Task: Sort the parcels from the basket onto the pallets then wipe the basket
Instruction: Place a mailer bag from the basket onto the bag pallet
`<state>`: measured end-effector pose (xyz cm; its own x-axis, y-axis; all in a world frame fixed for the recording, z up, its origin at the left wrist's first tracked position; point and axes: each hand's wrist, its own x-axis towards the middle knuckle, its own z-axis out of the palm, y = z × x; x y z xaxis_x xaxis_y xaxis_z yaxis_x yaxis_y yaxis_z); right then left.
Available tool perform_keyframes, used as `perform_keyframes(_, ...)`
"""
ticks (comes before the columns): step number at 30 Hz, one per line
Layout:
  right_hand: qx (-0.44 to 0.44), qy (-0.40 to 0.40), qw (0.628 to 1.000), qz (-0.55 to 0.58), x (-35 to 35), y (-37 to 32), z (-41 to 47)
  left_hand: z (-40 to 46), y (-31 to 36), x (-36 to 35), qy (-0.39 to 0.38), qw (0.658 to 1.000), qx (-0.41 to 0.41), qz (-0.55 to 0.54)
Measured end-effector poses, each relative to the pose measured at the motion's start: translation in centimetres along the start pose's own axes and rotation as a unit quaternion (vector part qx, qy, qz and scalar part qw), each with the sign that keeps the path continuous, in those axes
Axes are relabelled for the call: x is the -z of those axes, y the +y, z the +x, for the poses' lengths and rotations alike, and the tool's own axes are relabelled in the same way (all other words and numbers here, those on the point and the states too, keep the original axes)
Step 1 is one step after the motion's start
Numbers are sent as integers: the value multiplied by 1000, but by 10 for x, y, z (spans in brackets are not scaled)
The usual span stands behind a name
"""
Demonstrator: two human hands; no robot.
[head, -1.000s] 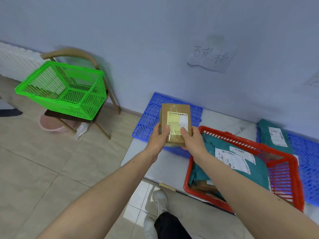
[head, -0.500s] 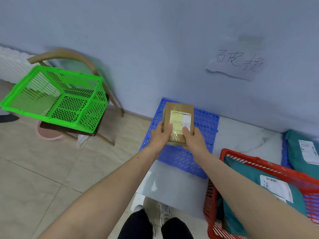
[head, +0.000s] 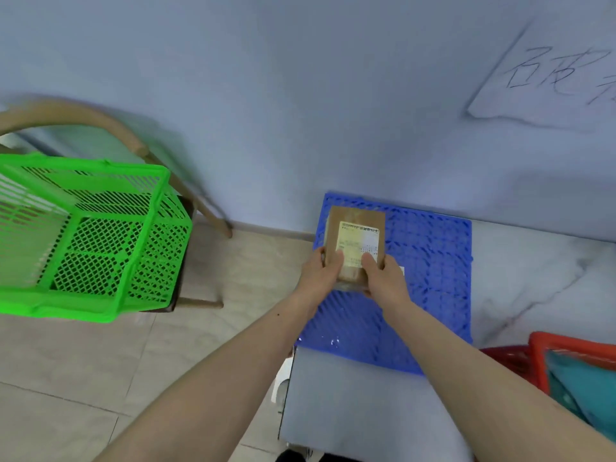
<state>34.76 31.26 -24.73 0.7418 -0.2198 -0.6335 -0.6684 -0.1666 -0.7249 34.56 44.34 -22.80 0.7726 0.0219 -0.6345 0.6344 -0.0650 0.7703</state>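
A small brown cardboard parcel (head: 356,235) with a yellow-white label is held over the left part of the blue plastic pallet (head: 430,281). My left hand (head: 321,273) grips its lower left edge and my right hand (head: 383,275) grips its lower right edge, thumbs on top. The red basket (head: 550,348) shows at the lower right corner, with a teal parcel (head: 586,385) inside it.
A green plastic basket (head: 83,235) sits on a wooden chair (head: 133,145) at the left, on the tiled floor. The pallet lies on a white marble-look tabletop (head: 533,281) against a blue-grey wall. A handwritten paper sign (head: 550,78) hangs on the wall.
Both hands have carried the brown parcel left, away from the red basket, and lower over the blue pallet. The view has swung left, so the red basket is now mostly out of frame.
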Motion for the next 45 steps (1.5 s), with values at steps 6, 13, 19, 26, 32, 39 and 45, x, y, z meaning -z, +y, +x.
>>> perform_keyframes(6, 9, 18, 1000, 7, -29, 6, 72, 78, -17, 7, -17, 1000, -15, 7)
perform_keyframes(13, 17, 33, 999, 14, -45, -1, 126, 142, -18, 9, -22, 999, -32, 35)
perform_keyframes(19, 6, 39, 999, 35, -51, -2, 142, 160, -16, 8, -22, 999, -29, 31)
perform_keyframes(26, -3, 30, 999, 39, -51, -13, 147, 168, -7, 9, -21, 999, -18, 43)
perform_keyframes(32, -11, 27, 999, 13, -49, -19, 147, 171, -8, 7, -8, 999, 6, 50)
perform_keyframes(39, -12, 40, 999, 13, -45, -24, 138, 165, -3, 7, 9, 998, 20, 54)
perform_keyframes(45, -16, 50, 998, -20, -34, -20, 120, 146, 2, 8, 29, 996, 32, 82)
